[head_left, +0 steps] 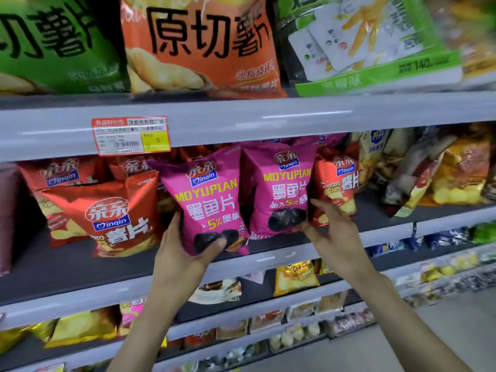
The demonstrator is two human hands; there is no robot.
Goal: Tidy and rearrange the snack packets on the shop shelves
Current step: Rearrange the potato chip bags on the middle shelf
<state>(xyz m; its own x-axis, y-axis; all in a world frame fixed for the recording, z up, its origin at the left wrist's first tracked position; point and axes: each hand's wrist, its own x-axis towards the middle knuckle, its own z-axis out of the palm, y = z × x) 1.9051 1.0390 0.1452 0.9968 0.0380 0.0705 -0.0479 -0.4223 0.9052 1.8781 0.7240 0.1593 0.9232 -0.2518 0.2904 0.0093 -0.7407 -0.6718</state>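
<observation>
Gripping the left Moyupian packet (pixel 206 200) below-right of the price label (pixel 130 135), my left hand (pixel 185 245) curled thumb in front, fingers behind, to hold it upright. My right hand (pixel 332 229) pinched the lower corner of the right Moyupian packet (pixel 281 194), probably to square the pair.

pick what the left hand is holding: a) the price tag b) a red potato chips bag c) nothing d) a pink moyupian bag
d: the left hand grips the bottom of the left pink moyupian bag, with its thumb across the bag's front.
</observation>
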